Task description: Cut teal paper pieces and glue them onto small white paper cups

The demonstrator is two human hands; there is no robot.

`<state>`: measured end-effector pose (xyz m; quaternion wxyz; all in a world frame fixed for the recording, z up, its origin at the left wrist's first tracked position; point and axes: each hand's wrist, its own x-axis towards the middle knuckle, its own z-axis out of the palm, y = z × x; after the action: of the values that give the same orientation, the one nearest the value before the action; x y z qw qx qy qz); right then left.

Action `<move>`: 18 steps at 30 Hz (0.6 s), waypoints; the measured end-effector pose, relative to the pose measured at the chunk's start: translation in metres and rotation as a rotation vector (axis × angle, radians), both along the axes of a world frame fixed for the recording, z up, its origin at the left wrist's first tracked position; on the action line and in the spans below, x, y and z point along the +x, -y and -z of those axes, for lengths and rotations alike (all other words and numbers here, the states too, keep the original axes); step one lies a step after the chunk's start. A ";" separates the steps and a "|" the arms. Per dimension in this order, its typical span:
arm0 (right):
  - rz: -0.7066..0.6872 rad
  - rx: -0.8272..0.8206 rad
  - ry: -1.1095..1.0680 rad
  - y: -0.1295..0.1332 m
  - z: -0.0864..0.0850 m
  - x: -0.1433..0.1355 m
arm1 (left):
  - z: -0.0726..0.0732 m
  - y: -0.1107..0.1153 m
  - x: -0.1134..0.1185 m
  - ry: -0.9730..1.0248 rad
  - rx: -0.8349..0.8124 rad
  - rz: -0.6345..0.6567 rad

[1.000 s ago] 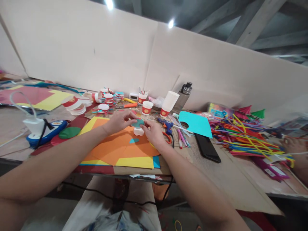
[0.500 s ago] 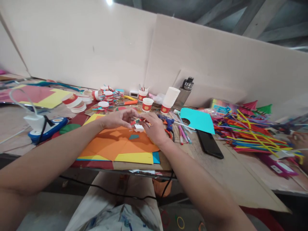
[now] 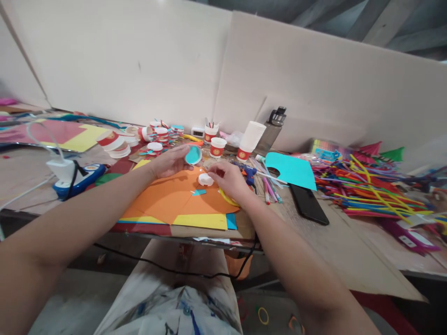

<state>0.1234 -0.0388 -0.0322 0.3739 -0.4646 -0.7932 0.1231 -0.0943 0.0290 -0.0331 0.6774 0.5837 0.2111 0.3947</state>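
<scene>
My left hand (image 3: 171, 161) holds a small round cup piece (image 3: 193, 155) by its side, its teal face turned toward me. Close to its right, my right hand (image 3: 225, 178) has its thumb and fingertips pressed together at the edge of a small white notched piece (image 3: 205, 179). That white piece is over the orange paper (image 3: 160, 202). A small teal paper scrap (image 3: 199, 192) lies just below it. Part of a yellow curved handle (image 3: 228, 199) shows under my right hand.
Red-and-white paper cups (image 3: 218, 148) stand behind my hands. To the right are a blue glue gun (image 3: 250, 174), markers, cyan paper (image 3: 292, 171), a black phone (image 3: 309, 204) and colourful pipe cleaners (image 3: 377, 190). A blue power strip (image 3: 80, 181) sits left.
My hands have moved apart. The round piece in my left hand now shows its teal face. The view has shifted slightly, and the yellow handle has come into sight.
</scene>
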 end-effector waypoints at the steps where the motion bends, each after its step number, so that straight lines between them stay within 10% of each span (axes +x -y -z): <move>1: -0.039 -0.030 0.040 0.001 0.000 0.000 | 0.001 -0.001 0.001 0.000 -0.032 -0.008; 8: -0.258 -0.048 0.408 0.011 0.001 -0.009 | 0.009 -0.006 0.003 -0.062 -0.139 -0.063; 18: -0.126 -0.170 0.479 0.019 -0.001 -0.024 | 0.007 -0.004 0.002 -0.210 -0.001 -0.250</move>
<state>0.0989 -0.0580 -0.0310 0.1268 -0.4602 -0.8731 0.0990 -0.0920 0.0333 -0.0403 0.5976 0.5905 0.3520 0.4127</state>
